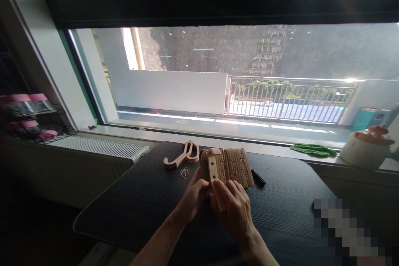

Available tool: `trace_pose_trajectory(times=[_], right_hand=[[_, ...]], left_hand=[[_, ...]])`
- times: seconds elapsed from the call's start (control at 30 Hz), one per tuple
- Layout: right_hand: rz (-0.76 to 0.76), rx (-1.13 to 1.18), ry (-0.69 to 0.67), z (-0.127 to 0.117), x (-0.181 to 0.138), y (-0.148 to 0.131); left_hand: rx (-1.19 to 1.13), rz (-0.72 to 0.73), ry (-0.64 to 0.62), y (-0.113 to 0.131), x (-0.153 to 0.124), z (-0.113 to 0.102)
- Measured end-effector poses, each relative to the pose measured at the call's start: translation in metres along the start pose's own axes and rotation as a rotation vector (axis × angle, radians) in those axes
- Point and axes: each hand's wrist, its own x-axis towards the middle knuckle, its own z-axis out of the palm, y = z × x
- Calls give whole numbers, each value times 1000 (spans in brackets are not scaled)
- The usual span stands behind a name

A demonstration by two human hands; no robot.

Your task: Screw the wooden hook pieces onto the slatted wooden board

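Note:
A pale wooden hook (pixel 213 165) with two dark holes along its flat face stands upright, its curved end at the far side. My left hand (pixel 195 197) is closed at its left, thumb pressed near its lower part. Wrapped over its lower end, my right hand (pixel 233 205) hides that portion. Right behind is a block of layered corrugated cardboard (pixel 238 166), its face pitted with small holes. More wooden hooks (pixel 183 156) lie to the left on the table, and several screws (pixel 184 172) are piled in front of them.
A black pen-like tool (pixel 258 177) lies right of the cardboard on the dark table (pixel 131 203). A green cloth (pixel 313 150) and a white jar (pixel 366 149) rest on the windowsill. At left are a radiator (pixel 106 149) and a wire rack (pixel 34 120) with pink-lidded containers.

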Motion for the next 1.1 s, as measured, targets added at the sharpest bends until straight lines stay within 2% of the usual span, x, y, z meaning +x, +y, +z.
trace_pose_trajectory(times=[0.23,0.4,0.67,1.0,1.1], right_hand=[[-28,-6,-61,5,-4,-3],[-39,-2,-68,3,-4,-4],[-41,5,-55,0,-3,-7],[-10,117,-38,1,-3,-1],[-48,140,-61,1,-6,4]], left_hand=[[-68,20,-43,-2,1,-4],[-55,41,29,-2,1,-1],[10,21,48,-1,0,4],[43,55,96,-7,8,-5],[42,51,130,-5,10,-7]])
